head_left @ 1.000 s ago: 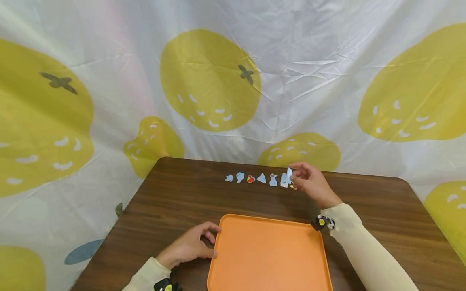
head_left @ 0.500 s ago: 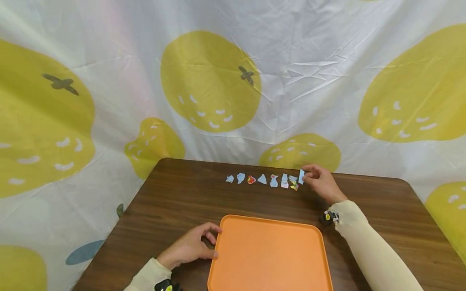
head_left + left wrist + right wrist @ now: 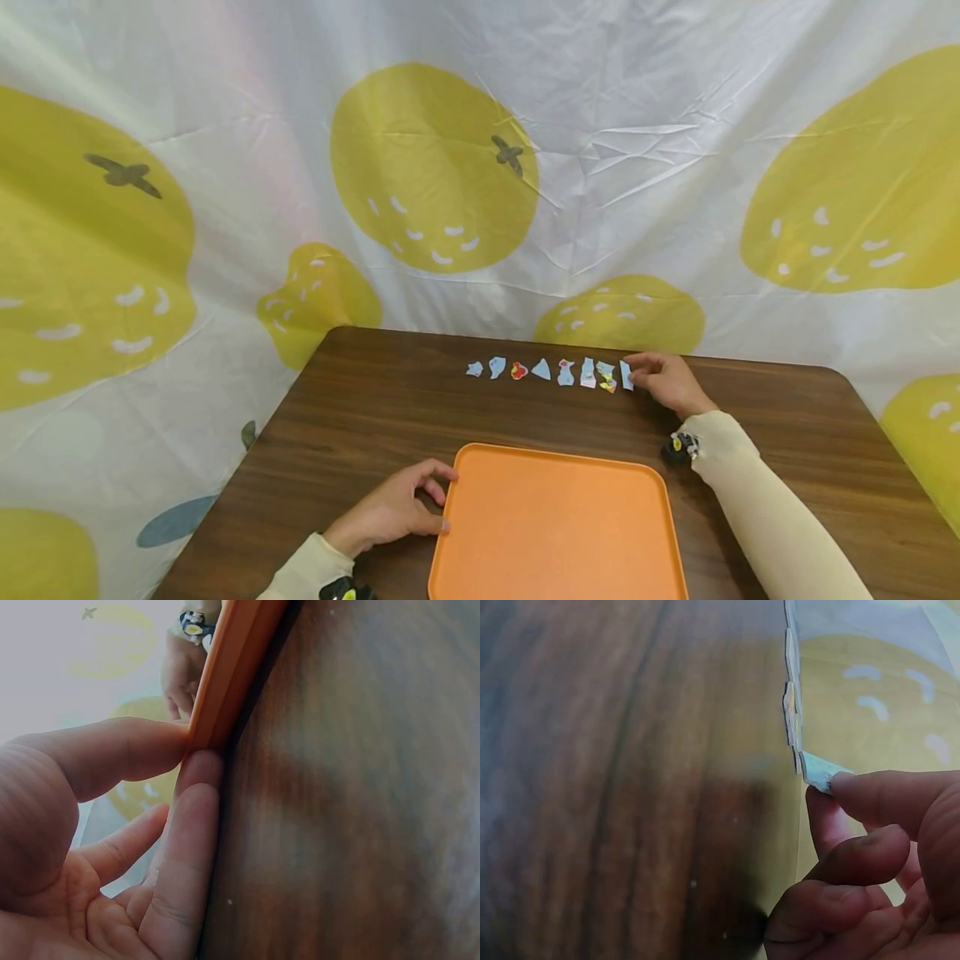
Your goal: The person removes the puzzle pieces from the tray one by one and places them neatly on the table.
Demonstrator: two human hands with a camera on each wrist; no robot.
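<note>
In the head view my right hand [image 3: 669, 385] is at the right end of a row of small flat cutout pieces. Between thumb and finger it pinches a narrow pale blue cutout piece [image 3: 626, 375], which the right wrist view shows slightly tilted, one edge at the table. Left of it lie a yellow-patterned piece [image 3: 607, 380], a pale blue triangle [image 3: 542, 369], a red piece [image 3: 519, 371] and several others. My left hand [image 3: 393, 507] rests beside the orange tray [image 3: 558, 525], thumb and fingertips touching its left rim, fingers loosely bent and apart.
The dark wooden table [image 3: 360, 417] reaches back to a white curtain [image 3: 615, 125] printed with yellow fruit. The tray lies near the front, between the forearms. A small camera [image 3: 678, 448] is strapped to the right wrist.
My right hand has moved to the right with the narrow pale blue piece and lowered it at the row's end, uncovering the yellow-patterned piece. The left hand and tray have stayed put.
</note>
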